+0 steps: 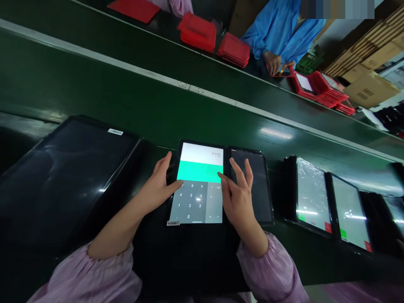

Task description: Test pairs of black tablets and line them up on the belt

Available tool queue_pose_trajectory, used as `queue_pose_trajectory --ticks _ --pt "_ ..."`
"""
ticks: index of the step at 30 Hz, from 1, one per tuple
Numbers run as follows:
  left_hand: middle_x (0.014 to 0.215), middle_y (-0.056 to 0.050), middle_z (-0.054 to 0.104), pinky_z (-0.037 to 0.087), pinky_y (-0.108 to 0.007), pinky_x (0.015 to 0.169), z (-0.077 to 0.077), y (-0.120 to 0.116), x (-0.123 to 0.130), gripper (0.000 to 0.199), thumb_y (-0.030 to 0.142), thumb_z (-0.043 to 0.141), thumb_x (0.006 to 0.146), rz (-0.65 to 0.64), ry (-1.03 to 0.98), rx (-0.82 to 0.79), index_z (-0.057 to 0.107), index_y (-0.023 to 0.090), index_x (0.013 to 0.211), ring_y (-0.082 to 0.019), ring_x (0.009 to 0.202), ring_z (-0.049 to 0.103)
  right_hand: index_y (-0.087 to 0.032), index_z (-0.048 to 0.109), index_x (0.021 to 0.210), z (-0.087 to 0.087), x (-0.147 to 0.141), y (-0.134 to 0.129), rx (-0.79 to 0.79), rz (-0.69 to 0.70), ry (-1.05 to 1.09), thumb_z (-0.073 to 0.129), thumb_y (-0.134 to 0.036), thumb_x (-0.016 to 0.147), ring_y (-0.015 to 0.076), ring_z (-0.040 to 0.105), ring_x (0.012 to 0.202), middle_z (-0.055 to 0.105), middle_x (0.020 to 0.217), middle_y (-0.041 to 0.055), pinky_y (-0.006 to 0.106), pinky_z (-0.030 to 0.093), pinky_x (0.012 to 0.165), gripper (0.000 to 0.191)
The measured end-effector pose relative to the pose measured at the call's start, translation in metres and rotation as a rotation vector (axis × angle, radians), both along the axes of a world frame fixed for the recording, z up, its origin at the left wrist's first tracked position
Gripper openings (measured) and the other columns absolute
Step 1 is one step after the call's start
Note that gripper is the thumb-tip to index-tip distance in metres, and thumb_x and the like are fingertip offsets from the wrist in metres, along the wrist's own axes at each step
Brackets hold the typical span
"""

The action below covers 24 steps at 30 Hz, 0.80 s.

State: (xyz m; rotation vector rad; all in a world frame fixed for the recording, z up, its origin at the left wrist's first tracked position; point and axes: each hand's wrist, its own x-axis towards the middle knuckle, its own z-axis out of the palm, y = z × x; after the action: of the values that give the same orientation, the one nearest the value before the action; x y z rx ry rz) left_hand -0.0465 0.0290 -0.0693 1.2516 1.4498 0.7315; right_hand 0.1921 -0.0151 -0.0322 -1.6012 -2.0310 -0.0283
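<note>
A lit tablet [191, 202] lies in front of me showing a calculator keypad, with a green band above the keys. My left hand [158, 185] is at its left edge, thumb on the screen near the top-left key and the other fingers stretched out beside the frame. My right hand [238, 193] is over the right edge. Its index fingertip is at the green band, touching or just above it, and the other fingers are spread. Partly under that hand is a second tablet [259, 189] with a dark screen.
A large stack of dark tablets [72, 168] stands at the left. On the right are tablets with pale screens [312, 193]. Across a long rail [189, 87], a co-worker in blue sleeves [274, 29] handles an item beside red cases [318, 90]. More red sleeves [198, 31] lie there.
</note>
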Motion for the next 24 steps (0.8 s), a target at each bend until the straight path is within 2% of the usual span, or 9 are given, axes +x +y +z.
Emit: queue_pose_trajectory --ticks 3,7,10,13,17,19,21,24 --pt "0.176 -0.014 0.032 0.045 -0.063 0.120 0.000 -0.001 0.002 0.103 0.051 0.073 0.076 0.059 -0.069 -0.026 0.033 0.032 0.169 -0.046 0.159 0.037 -0.018 0.085 0.112 -0.008 0.002 0.004 -0.008 0.000 -0.020 0.043 -0.024 0.112 0.0446 0.025 0.164 0.060 0.156 0.0177 0.074 0.045 0.118 0.042" --pt "0.174 -0.014 0.039 0.048 -0.059 0.119 0.003 0.000 0.002 0.099 0.047 0.074 0.075 0.107 -0.092 -0.052 0.041 0.029 0.166 -0.046 0.158 0.038 -0.021 0.082 0.126 -0.011 -0.005 0.005 -0.039 0.083 -0.041 0.047 -0.024 0.111 0.0447 0.019 0.165 0.052 0.165 0.0139 0.072 0.044 0.120 0.038" --pt "0.170 -0.014 0.045 0.051 -0.057 0.117 0.005 0.002 0.002 0.093 0.046 0.075 0.076 0.138 -0.115 -0.064 0.047 0.028 0.162 -0.045 0.156 0.042 -0.021 0.084 0.113 -0.008 -0.003 0.005 -0.026 0.041 -0.027 0.045 -0.022 0.111 0.0428 0.023 0.165 0.058 0.160 0.0121 0.071 0.044 0.121 0.040" --pt "0.168 -0.013 0.049 0.053 -0.056 0.115 0.007 0.001 0.004 0.085 0.044 0.076 0.077 0.162 -0.138 -0.059 0.053 0.031 0.158 -0.045 0.153 0.047 -0.018 0.085 0.101 -0.007 0.001 0.006 -0.002 0.003 -0.013 0.043 -0.021 0.111 0.0428 0.026 0.164 0.063 0.153 0.0151 0.073 0.044 0.121 0.043" --pt "0.166 -0.013 0.050 0.054 -0.056 0.115 0.009 0.001 0.007 0.082 0.045 0.075 0.075 0.208 -0.128 -0.063 0.057 0.028 0.154 -0.044 0.154 0.046 -0.022 0.082 0.122 -0.009 -0.002 0.007 -0.049 0.072 -0.031 0.046 -0.024 0.110 0.0442 0.022 0.165 0.055 0.161 0.0150 0.074 0.043 0.119 0.038" --pt "0.164 -0.014 0.052 0.053 -0.055 0.116 0.009 0.001 0.008 0.080 0.045 0.075 0.075 0.234 -0.126 -0.068 0.059 0.027 0.152 -0.043 0.155 0.044 -0.023 0.082 0.123 -0.010 0.000 0.007 -0.063 0.081 -0.014 0.045 -0.024 0.110 0.0433 0.022 0.165 0.055 0.162 0.0132 0.073 0.042 0.120 0.039" --pt "0.160 -0.013 0.057 0.050 -0.055 0.119 0.009 0.003 0.008 0.074 0.044 0.075 0.075 0.263 -0.134 -0.051 0.063 0.028 0.147 -0.041 0.156 0.044 -0.024 0.083 0.118 -0.010 0.010 0.009 -0.039 0.033 0.019 0.043 -0.026 0.111 0.0417 0.026 0.163 0.058 0.159 0.0120 0.073 0.041 0.121 0.041" --pt "0.152 -0.010 0.065 0.044 -0.054 0.124 0.005 0.007 0.008 0.058 0.042 0.075 0.077 0.287 -0.136 0.000 0.072 0.029 0.134 -0.038 0.154 0.047 -0.023 0.084 0.112 -0.011 0.036 0.013 0.046 -0.129 0.034 0.040 -0.034 0.113 0.0428 0.030 0.161 0.061 0.154 0.0140 0.077 0.038 0.121 0.046"
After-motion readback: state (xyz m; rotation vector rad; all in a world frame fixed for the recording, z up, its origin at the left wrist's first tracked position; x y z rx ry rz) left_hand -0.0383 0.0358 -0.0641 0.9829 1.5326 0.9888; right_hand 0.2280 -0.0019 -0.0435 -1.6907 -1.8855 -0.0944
